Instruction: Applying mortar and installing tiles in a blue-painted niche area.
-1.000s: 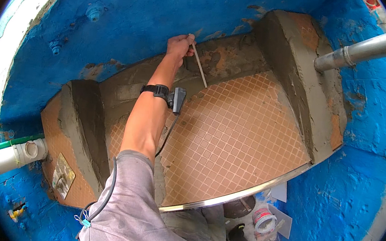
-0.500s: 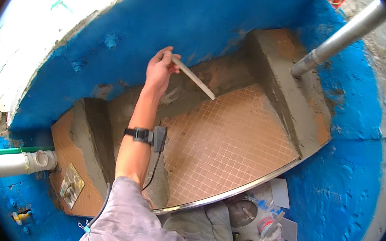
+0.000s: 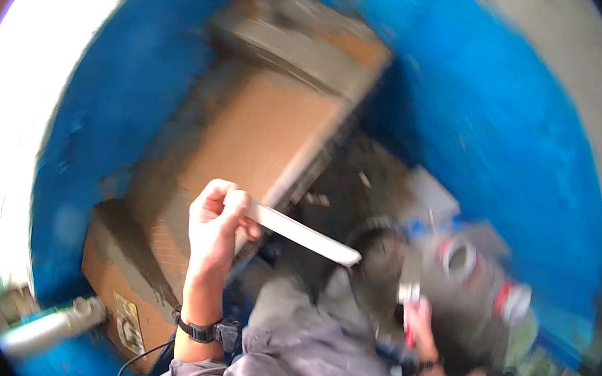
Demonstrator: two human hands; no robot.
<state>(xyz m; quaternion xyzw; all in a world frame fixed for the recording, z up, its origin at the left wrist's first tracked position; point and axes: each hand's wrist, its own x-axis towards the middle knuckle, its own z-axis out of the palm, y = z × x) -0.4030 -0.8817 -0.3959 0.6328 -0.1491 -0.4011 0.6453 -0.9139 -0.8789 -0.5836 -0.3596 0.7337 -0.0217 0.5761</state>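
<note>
My left hand pinches one end of a long, thin, off-white strip, which slants down to the right in front of my body. Lower right, my right hand is closed round the handle of a flat-bladed tool that looks like a scraper, its blade pointing up and away; motion blur hides its finer detail. Beyond my left hand lies the tan tiled panel, bordered by grey cement ledges. Its raised edge runs close to the strip.
Red-and-white tubs stand on the floor beyond my right hand, near pale flat tiles. A blue wall curves around. A white pipe and a small stained plate are at lower left.
The view has swung toward the floor at right. My left hand has drawn the strip back from over the tiled panel toward my body. My right hand and its tool now show more fully.
</note>
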